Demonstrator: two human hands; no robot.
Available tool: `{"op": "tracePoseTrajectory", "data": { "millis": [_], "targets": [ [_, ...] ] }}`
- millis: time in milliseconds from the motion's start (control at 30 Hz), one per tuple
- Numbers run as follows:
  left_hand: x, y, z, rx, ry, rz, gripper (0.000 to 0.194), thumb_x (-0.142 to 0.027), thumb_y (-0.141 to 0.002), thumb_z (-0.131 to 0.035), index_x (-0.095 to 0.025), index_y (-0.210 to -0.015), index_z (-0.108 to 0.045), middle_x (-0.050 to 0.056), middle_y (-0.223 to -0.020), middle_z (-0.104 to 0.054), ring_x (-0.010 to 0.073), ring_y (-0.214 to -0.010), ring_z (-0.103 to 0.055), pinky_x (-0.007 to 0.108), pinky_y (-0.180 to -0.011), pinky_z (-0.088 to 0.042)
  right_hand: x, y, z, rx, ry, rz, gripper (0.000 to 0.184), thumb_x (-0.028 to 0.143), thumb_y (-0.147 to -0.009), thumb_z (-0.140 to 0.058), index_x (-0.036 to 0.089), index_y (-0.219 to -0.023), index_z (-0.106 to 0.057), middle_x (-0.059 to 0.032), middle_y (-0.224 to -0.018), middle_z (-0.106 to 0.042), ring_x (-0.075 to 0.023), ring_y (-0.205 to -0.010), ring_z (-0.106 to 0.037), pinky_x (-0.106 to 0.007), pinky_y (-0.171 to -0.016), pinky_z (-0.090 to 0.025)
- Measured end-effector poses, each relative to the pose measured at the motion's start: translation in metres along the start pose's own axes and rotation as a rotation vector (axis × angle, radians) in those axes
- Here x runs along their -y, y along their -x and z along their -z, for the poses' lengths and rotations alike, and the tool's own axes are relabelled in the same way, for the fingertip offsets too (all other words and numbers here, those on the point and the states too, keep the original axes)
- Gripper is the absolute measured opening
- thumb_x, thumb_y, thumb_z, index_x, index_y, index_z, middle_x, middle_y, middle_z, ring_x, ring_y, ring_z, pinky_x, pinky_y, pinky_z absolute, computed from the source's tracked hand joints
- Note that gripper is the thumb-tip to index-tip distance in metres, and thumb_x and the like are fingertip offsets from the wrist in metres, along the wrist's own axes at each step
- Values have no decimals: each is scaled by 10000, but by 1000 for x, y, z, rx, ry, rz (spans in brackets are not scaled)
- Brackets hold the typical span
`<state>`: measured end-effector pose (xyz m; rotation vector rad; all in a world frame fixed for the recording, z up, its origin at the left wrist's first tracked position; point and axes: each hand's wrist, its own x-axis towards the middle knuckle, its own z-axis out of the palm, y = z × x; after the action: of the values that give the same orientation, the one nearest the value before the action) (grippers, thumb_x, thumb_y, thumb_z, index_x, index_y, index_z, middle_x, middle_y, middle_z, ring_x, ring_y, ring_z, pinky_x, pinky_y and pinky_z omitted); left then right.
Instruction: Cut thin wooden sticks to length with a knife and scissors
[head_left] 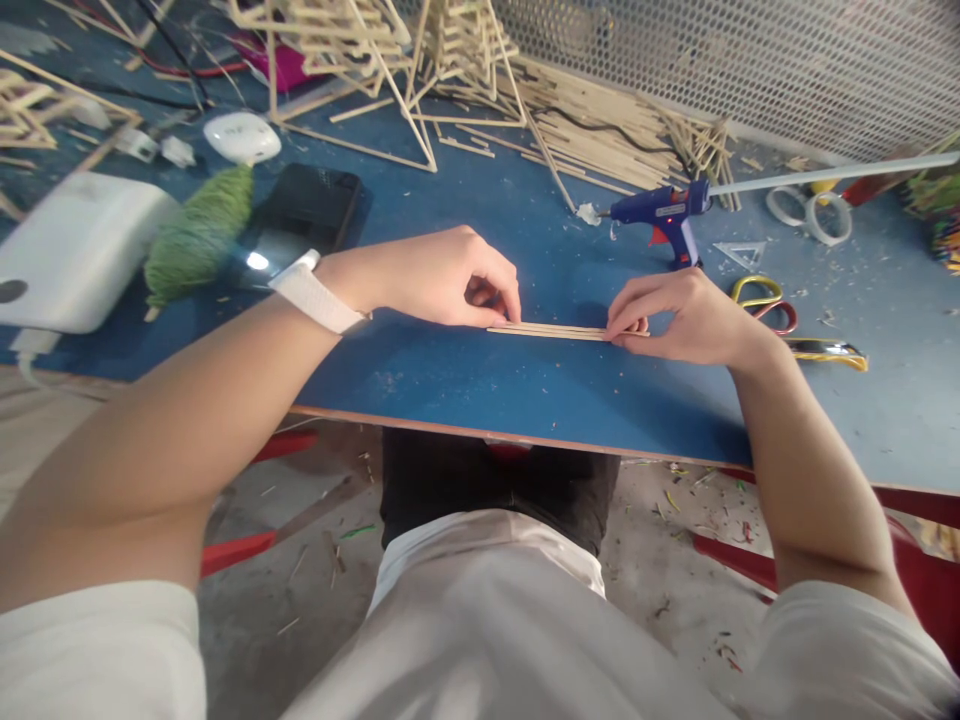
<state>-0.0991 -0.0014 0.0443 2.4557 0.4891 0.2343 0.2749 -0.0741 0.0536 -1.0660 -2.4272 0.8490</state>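
Observation:
Two or three thin wooden sticks lie side by side on the blue tabletop, close to its front edge. At their left end my left hand is closed, thumb and fingertips pinching the sticks. My right hand pinches the other end between thumb and fingers, and the tips stick out a little past it. Behind my right hand stands a blue hot glue gun with a red trigger and a long glue stick in its back. Scissors lie just right of that hand, partly hidden by it.
Stick frames stand at the back, beside a pile of loose sticks along a mesh screen. To the left are a white box-shaped device, green yarn and a black phone. Tape rolls lie right.

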Motion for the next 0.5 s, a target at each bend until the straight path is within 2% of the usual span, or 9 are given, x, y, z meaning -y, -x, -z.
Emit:
{"op": "tracePoseTrajectory", "data": {
  "millis": [133, 500],
  "targets": [
    [4, 0, -1, 9, 4, 4, 258, -370, -1025, -749, -270, -1138, -958, 62, -1045, -878, 200, -848, -730, 334, -837, -555, -3, 0, -1, 10, -2, 11, 119, 451, -996, -888, 400, -1071, -966, -3, -1079, -896, -206, -775, -756, -409, -756, -659],
    [3, 1, -1, 4, 18, 3, 229, -381, -1039, -761, -262, -1094, -948, 59, -1071, -881, 189, -846, -729, 329, -819, -550, -1, 1, -1, 16, 15, 1, 113, 396, -989, -882, 431, -1051, -969, 14, -1090, -886, -212, -779, -751, -438, -781, -653]
  ]
}}
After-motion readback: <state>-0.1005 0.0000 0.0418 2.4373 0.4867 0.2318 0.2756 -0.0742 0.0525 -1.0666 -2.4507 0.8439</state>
